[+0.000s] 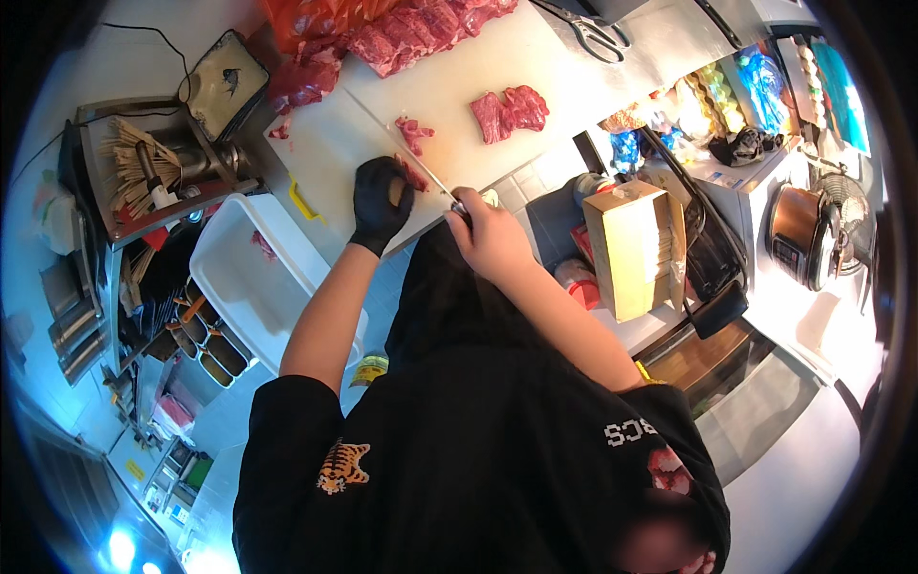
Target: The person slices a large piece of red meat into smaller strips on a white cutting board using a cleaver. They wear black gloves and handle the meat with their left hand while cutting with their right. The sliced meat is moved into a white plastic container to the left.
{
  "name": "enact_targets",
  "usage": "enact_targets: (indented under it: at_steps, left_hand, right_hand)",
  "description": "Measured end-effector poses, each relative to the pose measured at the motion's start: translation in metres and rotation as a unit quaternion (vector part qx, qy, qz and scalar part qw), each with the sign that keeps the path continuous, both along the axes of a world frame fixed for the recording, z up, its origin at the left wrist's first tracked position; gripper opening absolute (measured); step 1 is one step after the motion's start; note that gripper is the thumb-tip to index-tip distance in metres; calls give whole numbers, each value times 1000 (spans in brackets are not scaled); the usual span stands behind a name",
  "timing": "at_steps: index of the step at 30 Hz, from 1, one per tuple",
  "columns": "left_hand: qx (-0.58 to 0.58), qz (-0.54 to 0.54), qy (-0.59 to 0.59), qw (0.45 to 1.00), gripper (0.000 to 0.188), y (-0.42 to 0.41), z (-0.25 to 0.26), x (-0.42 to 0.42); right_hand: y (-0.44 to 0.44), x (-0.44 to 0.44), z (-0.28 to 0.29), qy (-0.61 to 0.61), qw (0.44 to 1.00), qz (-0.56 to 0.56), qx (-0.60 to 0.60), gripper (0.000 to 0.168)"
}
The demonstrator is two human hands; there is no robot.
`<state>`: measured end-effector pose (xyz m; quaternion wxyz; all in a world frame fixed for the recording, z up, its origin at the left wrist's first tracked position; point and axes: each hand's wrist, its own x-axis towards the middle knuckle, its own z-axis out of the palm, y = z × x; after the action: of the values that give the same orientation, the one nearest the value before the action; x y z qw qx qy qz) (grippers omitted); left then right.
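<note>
My right hand (495, 237) grips the handle of a long, narrow knife (401, 143). Its blade slants away to the upper left, low over a white cutting board (459, 86). My left hand (384, 197), in a black glove, is curled against a small strip of red meat (414, 176) at the board's near edge, left of the blade. The fingers hide part of that strip. Just beyond it, a small meat scrap (414, 135) lies close to the blade. Two joined chunks of red meat (509, 115) rest farther right on the board.
Large cuts of raw meat (423, 32) lie at the far side by a red plastic bag (315, 21). Kitchen scissors (592, 32) are at the upper right. A white tub (251, 280) holding a meat scrap stands lower left; a cardboard box (631, 251) stands right.
</note>
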<state>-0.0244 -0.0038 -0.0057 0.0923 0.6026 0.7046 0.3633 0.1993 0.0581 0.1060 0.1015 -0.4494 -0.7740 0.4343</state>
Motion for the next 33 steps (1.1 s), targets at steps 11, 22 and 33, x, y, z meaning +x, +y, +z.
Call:
enact_targets:
  at_steps: [11,22,33]
  left_hand:
    - [-84,82,-813,570,26,21,33,-15]
    - [-46,188,-97,976,36,45,12,-32]
    - [-154,-49,152,975,52,-9,-9,9]
  right_hand:
    - [11,42,6,287,710,-188,-615,22]
    - [3,80,1,99,939,-184,-275,24]
    - [-44,41,11,-109,994,23,15,30]
